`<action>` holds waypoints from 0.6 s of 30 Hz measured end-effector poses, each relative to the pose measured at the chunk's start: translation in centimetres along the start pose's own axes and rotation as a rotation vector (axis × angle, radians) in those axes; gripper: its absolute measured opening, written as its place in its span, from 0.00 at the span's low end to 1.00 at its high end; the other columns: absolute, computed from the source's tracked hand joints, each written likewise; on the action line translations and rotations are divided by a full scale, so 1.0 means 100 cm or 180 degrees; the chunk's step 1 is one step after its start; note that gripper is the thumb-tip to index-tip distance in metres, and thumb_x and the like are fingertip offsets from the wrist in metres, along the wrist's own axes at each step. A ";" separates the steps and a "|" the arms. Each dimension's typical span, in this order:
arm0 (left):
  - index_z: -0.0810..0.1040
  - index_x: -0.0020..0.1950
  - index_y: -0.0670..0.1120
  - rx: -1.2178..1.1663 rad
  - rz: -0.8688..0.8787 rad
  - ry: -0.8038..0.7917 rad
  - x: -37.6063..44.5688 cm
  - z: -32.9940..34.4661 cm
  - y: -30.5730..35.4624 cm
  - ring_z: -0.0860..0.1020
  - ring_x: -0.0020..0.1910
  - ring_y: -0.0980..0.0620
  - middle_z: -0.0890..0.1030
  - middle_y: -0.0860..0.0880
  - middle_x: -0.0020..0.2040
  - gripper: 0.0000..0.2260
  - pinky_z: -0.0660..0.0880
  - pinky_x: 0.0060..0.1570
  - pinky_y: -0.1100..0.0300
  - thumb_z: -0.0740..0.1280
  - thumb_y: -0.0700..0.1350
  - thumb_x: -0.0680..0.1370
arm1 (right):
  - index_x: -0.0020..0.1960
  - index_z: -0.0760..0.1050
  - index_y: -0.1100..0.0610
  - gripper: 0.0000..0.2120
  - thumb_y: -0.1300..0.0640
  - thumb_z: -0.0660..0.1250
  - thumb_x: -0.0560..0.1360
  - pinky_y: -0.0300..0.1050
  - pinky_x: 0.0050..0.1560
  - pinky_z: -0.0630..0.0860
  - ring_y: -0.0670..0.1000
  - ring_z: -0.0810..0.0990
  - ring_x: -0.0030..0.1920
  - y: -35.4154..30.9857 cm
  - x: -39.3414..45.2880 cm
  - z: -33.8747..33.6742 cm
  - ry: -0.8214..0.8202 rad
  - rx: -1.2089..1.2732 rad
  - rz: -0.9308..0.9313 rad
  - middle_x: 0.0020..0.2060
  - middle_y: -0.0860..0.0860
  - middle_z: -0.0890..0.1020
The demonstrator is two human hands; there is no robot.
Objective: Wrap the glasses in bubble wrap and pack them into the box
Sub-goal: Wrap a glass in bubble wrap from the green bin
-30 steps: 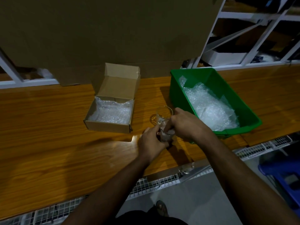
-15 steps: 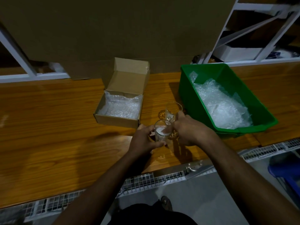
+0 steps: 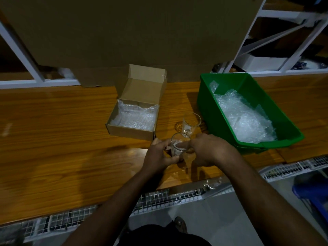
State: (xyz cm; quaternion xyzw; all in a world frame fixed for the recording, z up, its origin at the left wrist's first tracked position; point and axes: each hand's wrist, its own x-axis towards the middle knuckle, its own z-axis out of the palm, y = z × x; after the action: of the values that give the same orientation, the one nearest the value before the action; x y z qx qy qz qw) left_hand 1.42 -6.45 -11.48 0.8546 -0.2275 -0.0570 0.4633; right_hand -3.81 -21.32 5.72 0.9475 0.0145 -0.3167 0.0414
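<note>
A clear drinking glass (image 3: 178, 145) stands on the wooden table between my two hands. My left hand (image 3: 160, 155) curls round its left side. My right hand (image 3: 210, 150) holds its right side with curled fingers. A second clear glass (image 3: 191, 123) stands just behind, free of both hands. An open cardboard box (image 3: 131, 132) lined with bubble wrap (image 3: 134, 118) sits to the left of the glasses. A green plastic bin (image 3: 284, 128) on the right holds loose bubble wrap sheets (image 3: 243, 118).
A large cardboard sheet (image 3: 134, 34) leans upright behind the box. White metal shelving (image 3: 276, 32) stands at the back right. The wooden table (image 3: 53, 139) ends in a wire mesh strip (image 3: 159, 197) along the near edge. A blue object (image 3: 312, 190) sits on the floor at the right.
The glass between my hands now stands upright with its rim plainly visible. Both hands have stayed on it while the view shifted a little.
</note>
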 end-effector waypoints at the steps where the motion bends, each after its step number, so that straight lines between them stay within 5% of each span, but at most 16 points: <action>1: 0.80 0.63 0.59 0.0046 -0.0007 0.0022 -0.001 0.000 0.000 0.72 0.47 0.55 0.76 0.48 0.48 0.27 0.62 0.39 0.72 0.80 0.54 0.65 | 0.76 0.58 0.32 0.35 0.54 0.68 0.77 0.52 0.62 0.75 0.59 0.72 0.69 0.000 -0.003 -0.003 0.0033 0.0000 -0.0031 0.73 0.56 0.68; 8: 0.80 0.63 0.59 0.0119 0.0068 0.0047 -0.006 0.001 0.000 0.70 0.46 0.53 0.77 0.46 0.47 0.27 0.63 0.37 0.63 0.79 0.55 0.65 | 0.77 0.60 0.38 0.35 0.54 0.71 0.76 0.52 0.63 0.77 0.57 0.75 0.67 -0.016 0.015 -0.005 -0.0400 -0.0264 0.0063 0.74 0.53 0.69; 13: 0.80 0.65 0.56 0.0075 -0.0014 0.0070 -0.009 -0.003 0.006 0.71 0.47 0.50 0.73 0.45 0.47 0.28 0.65 0.39 0.63 0.81 0.48 0.66 | 0.75 0.68 0.48 0.32 0.56 0.74 0.73 0.50 0.54 0.82 0.53 0.77 0.43 -0.018 0.028 -0.002 -0.0463 -0.0287 0.0152 0.62 0.53 0.79; 18: 0.79 0.65 0.57 0.0255 0.0025 0.0095 -0.006 -0.002 0.010 0.70 0.47 0.52 0.71 0.48 0.47 0.27 0.63 0.38 0.67 0.80 0.48 0.67 | 0.77 0.65 0.45 0.33 0.56 0.72 0.75 0.51 0.55 0.80 0.54 0.78 0.50 -0.013 0.021 -0.003 -0.0412 -0.0307 0.0069 0.68 0.53 0.75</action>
State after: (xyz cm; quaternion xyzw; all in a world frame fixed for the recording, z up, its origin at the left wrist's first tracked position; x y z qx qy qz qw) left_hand 0.66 -6.49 -10.57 0.8723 -0.2260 -0.0332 0.4323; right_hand -2.06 -19.97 4.61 0.9220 0.0167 -0.3758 0.0913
